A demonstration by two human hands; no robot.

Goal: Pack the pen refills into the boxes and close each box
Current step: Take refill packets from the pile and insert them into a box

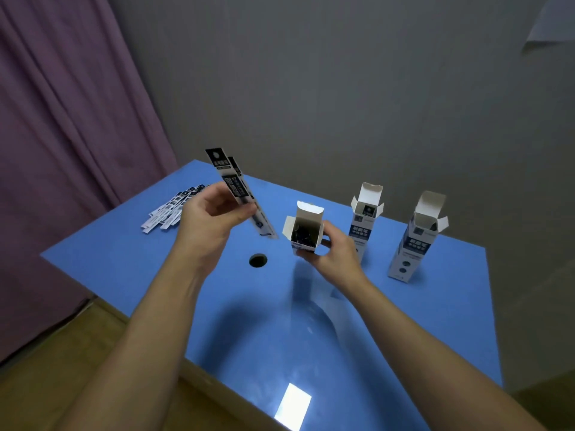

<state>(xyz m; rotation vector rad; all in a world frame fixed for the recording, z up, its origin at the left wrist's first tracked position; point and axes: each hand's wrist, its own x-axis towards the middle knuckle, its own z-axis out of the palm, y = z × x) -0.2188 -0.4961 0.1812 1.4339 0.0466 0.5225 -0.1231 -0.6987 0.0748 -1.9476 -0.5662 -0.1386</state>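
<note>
The left hand [208, 213] is pinching packaged refills [239, 194] tilted above the open box [305, 231], which the right hand [333, 250] is gripping. Lowering them tip-first, aligned with the opening, should be avoiding the flaps.

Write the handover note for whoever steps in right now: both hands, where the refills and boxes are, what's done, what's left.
Left hand: grips a few packaged refills, raised above the table, angled toward the held box.
Right hand: holds the open box off the blue table; dark refills already show inside it.
Loose refill pile: far left of the table.
Two more boxes stand upright at the right, flaps open: middle box and right box.
Done: the held box is partly filled; no box is closed.
Left: insert the held refills, pack the pile, close all three boxes.
</note>
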